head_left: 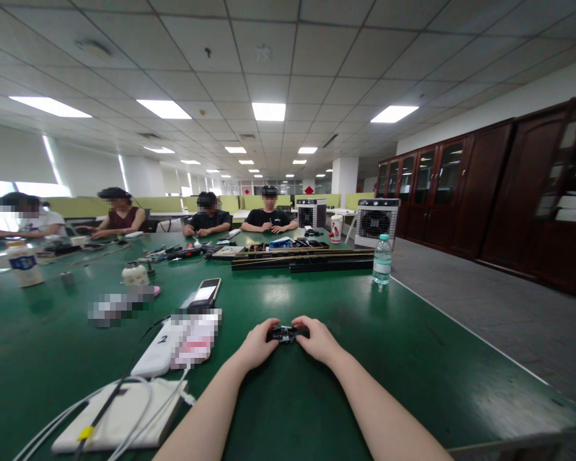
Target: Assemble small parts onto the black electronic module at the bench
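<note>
On the green tabletop in front of me lies a small black part (284,334) with pale, silvery bits on its upper side; its exact kind is too small to make out. My left hand (259,344) grips its left end between thumb and fingers. At the opposite end, my right hand (317,340) has its thumb and fingers closed around the edge. Both hands rest low, at or just above the table surface, and their fingertips partly cover the part's two ends.
Left of my arm are a white power bank (158,349), a phone (205,293), a white box (120,416) and cables. A water bottle (382,259) stands at the right edge. Long black strips (331,262) and tools lie farther back; several people sit beyond.
</note>
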A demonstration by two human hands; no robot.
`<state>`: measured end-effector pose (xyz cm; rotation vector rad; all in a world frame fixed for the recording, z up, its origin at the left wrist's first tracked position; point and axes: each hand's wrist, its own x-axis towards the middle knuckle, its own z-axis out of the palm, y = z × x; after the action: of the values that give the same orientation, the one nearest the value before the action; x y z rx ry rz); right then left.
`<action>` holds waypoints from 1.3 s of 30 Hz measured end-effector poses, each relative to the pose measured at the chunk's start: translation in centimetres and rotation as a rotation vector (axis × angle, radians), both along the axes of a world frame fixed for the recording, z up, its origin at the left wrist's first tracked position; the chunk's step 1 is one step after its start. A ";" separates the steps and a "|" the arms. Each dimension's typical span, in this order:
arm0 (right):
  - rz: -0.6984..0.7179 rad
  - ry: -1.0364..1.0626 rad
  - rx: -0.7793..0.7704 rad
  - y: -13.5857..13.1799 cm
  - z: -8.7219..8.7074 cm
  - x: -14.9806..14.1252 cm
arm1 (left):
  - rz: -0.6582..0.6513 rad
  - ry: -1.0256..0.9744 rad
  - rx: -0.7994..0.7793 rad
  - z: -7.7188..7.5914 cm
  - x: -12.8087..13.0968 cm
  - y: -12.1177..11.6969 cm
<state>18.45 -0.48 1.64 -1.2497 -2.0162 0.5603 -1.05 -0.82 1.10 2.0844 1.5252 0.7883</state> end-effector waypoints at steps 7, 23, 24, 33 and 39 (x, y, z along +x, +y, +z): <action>0.001 0.000 0.004 0.1 -0.1 -0.1 | -0.001 -0.008 0.007 -0.3 -0.1 0.2; 0.012 0.008 0.020 0.2 -0.2 0.0 | -0.015 -0.047 0.053 -0.6 -0.1 0.3; 0.012 0.009 0.019 0.2 -0.2 0.0 | -0.008 -0.046 0.055 -0.5 -0.1 0.2; 0.007 0.009 0.001 0.3 -0.2 0.0 | 0.002 -0.071 0.027 -0.3 0.0 0.0; 0.002 0.010 0.008 0.3 -0.3 0.0 | -0.014 -0.059 0.041 -0.5 -0.1 0.2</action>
<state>18.45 -0.18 1.32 -1.2379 -2.0095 0.5578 -1.11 -0.65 0.65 2.0802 1.4736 0.8743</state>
